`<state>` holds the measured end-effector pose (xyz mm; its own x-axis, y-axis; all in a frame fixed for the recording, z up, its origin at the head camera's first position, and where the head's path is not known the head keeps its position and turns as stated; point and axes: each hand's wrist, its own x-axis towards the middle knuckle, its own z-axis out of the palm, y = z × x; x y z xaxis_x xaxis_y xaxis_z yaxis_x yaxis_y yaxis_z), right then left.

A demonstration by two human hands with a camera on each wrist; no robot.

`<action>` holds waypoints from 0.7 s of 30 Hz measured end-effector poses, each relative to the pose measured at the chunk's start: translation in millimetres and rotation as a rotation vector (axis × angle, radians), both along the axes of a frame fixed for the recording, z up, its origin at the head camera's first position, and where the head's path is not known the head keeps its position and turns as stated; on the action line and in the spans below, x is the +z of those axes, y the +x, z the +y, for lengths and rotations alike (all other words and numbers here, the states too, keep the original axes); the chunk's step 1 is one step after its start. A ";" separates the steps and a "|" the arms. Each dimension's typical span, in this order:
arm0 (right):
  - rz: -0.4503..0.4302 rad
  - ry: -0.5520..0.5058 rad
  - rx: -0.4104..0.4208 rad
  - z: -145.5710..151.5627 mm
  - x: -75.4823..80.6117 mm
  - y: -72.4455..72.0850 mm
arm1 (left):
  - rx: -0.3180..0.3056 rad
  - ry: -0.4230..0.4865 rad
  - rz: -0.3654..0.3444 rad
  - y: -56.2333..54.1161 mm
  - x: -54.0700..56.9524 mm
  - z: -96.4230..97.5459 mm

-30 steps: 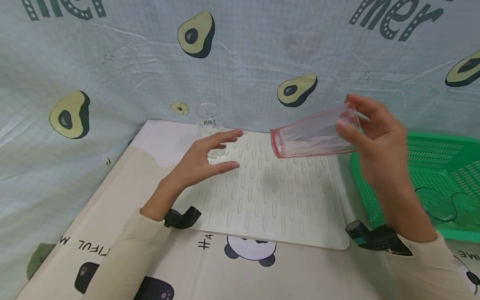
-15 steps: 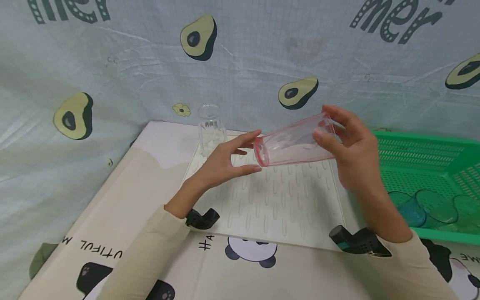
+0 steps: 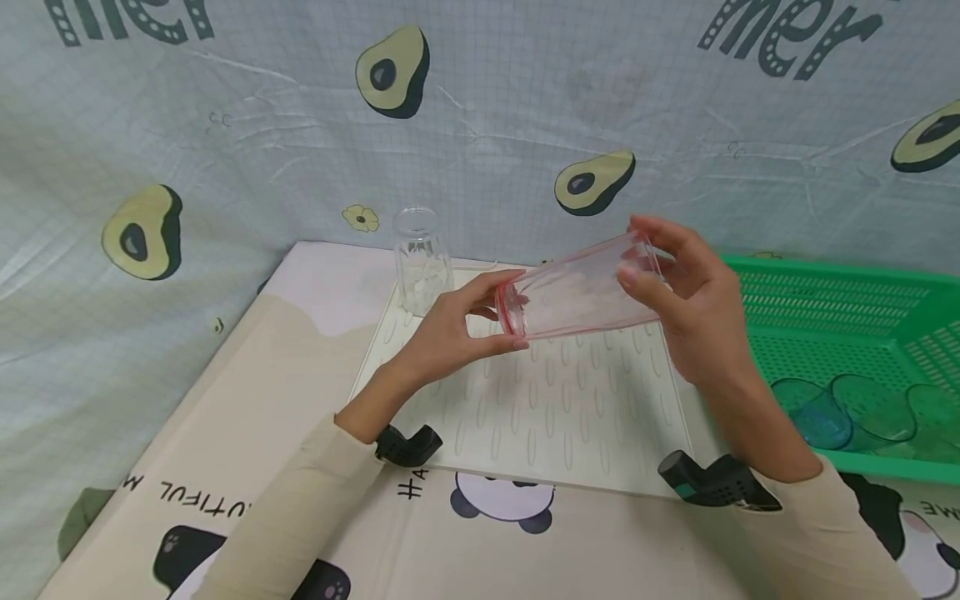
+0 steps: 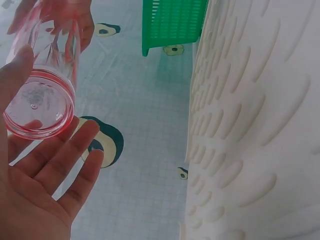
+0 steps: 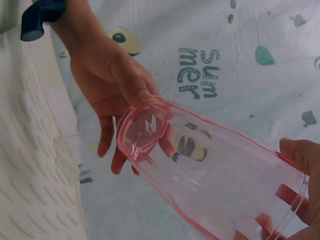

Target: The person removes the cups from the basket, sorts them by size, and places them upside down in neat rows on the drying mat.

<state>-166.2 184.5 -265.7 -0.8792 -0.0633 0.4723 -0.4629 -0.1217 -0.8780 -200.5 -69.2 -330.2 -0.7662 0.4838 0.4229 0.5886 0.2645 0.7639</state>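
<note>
A tall pink-tinted drinking glass (image 3: 573, 292) is held tilted nearly on its side above the white ribbed mat (image 3: 562, 425). My right hand (image 3: 693, 304) grips it near the rim, thumb in front and fingers round the far side. At the other end, the thick pink base lies between the thumb and fingers of my left hand (image 3: 450, 329). In the left wrist view, the base of the glass (image 4: 40, 105) faces the camera, with three fingers spread below it. The right wrist view shows the left thumb (image 5: 145, 95) pressed at the base edge.
An upside-down clear glass (image 3: 422, 262) stands on the mat's back left corner. To the right is a green plastic basket (image 3: 847, 333) holding several glasses, among them a blue one (image 3: 821, 421). A printed cloth wall (image 3: 480, 125) rises behind the mat.
My right hand has brought the pink glass leftward and slightly down. My left hand has moved right to meet its base, and the thumb and fingers have closed around it.
</note>
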 end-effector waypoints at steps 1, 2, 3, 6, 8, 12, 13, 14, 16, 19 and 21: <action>-0.002 0.009 0.007 1.0 -0.3 0.2 | 0.001 0.004 0.004 0.2 -0.5 -0.1; -0.002 0.020 0.016 2.0 -0.6 0.4 | 0.000 0.008 0.006 0.3 -0.8 -0.1; -0.001 0.032 0.025 3.1 -0.8 0.5 | -0.001 0.013 0.009 0.4 -1.2 -0.2; 0.003 0.081 0.062 7.0 -1.0 0.9 | -0.001 0.020 0.026 0.6 -1.9 -1.4; 0.006 0.122 0.091 9.6 -0.6 1.3 | -0.006 0.024 0.039 0.8 -1.3 -3.0; 0.011 0.216 0.144 14.2 1.7 2.1 | -0.017 0.031 0.067 0.2 1.5 -7.3; 0.014 0.239 0.157 15.1 2.2 2.3 | -0.022 0.033 0.073 -0.3 2.4 -8.6; 0.023 0.261 0.167 15.9 2.5 2.2 | -0.028 0.037 0.078 -0.7 3.3 -10.0; 0.035 0.322 0.174 17.4 2.9 2.8 | -0.040 0.044 0.087 -1.5 5.1 -12.9; 0.068 0.473 0.138 19.2 2.6 4.4 | -0.053 0.050 0.090 -2.4 7.3 -17.2; 0.078 0.567 0.109 20.1 2.2 5.7 | -0.056 0.052 0.086 -2.2 8.4 -19.5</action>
<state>-160.5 204.6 -263.5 -0.8177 -0.4127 0.4013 -0.5397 0.3069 -0.7840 -202.7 -88.7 -321.8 -0.6986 0.5007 0.5112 0.6651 0.1910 0.7219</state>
